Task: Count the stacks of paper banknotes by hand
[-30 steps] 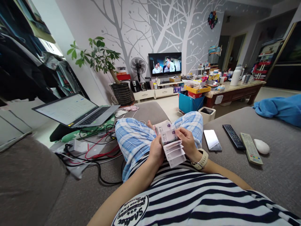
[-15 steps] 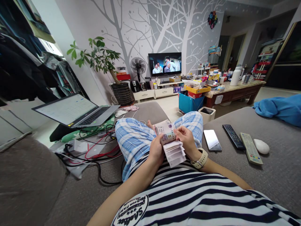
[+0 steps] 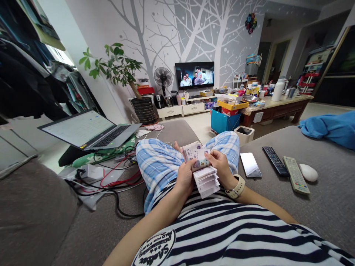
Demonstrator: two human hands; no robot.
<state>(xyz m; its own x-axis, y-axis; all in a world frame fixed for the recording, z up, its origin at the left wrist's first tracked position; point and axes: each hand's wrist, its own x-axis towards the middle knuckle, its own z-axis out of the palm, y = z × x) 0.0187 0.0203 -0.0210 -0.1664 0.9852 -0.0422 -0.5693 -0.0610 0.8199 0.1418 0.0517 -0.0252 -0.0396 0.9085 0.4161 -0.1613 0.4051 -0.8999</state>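
A bundle of banknotes (image 3: 192,150) marked with a 5 is held over my lap, its lower ends fanned out in steps (image 3: 206,183) below my fingers. My left hand (image 3: 185,173) is closed around the left side of the bundle, thumb on top. With thumb and forefinger, my right hand (image 3: 220,164) pinches the right edge of an upper note; a pale watch (image 3: 235,187) is on that wrist. The fingers behind the notes are hidden. Crossed legs in blue checked trousers (image 3: 155,159) lie under both hands.
Right of my legs on the grey sofa lie a phone (image 3: 251,165), a black remote (image 3: 275,161), a beige remote (image 3: 296,175) and a white mouse (image 3: 308,172). To the left are an open laptop (image 3: 83,129) and tangled cables (image 3: 119,181). A cluttered table (image 3: 277,105) stands ahead.
The top note has shifted, showing a different part of its print between my hands. The fanned lower ends have moved slightly right and down. Both hands keep their hold.
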